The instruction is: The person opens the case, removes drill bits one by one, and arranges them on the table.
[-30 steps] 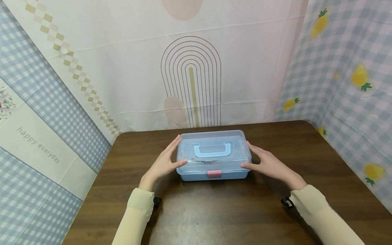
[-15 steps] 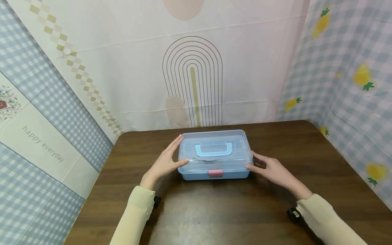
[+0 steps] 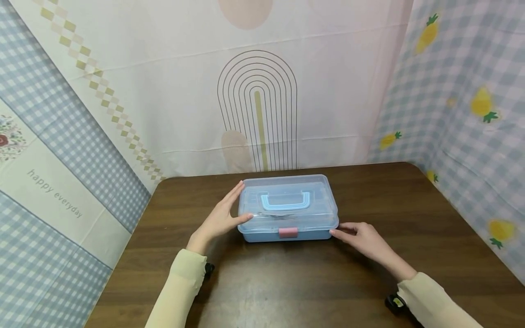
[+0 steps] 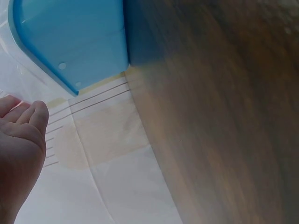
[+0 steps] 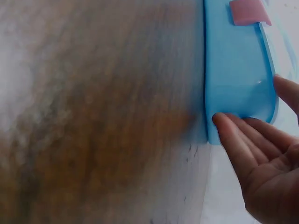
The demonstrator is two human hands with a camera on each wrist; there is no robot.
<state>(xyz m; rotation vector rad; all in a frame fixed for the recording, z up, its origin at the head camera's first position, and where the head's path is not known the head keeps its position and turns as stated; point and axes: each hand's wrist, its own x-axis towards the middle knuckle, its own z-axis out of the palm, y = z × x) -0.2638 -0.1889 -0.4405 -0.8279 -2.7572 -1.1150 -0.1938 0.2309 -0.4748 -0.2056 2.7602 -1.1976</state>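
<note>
A blue plastic storage box (image 3: 309, 234) with a clear lid (image 3: 250, 196) stands on the table. On its lid lies a light-blue folded handle (image 3: 285, 207); a pink latch (image 3: 288, 233) holds the front. Some thin dark things show blurred through the lid. My left hand (image 3: 217, 222) rests on the lid's left end, fingers extended along the side, thumb on the front edge. At the front right corner, my right hand (image 3: 367, 239) holds the box between thumb and fingers. In the right wrist view its fingertips (image 5: 219, 117) lie against the end wall.
The brown wooden table (image 3: 254, 282) ends just behind the box. A pale printed cloth (image 3: 180, 105) hangs at the back, with checked cloth (image 3: 471, 150) along the right side and more on the left. A black device (image 3: 395, 303) is strapped at the right wrist.
My right hand has slid from the lid's right end down and toward me to the lower front corner. The left hand and the box stay nearly in place; the lid remains shut.
</note>
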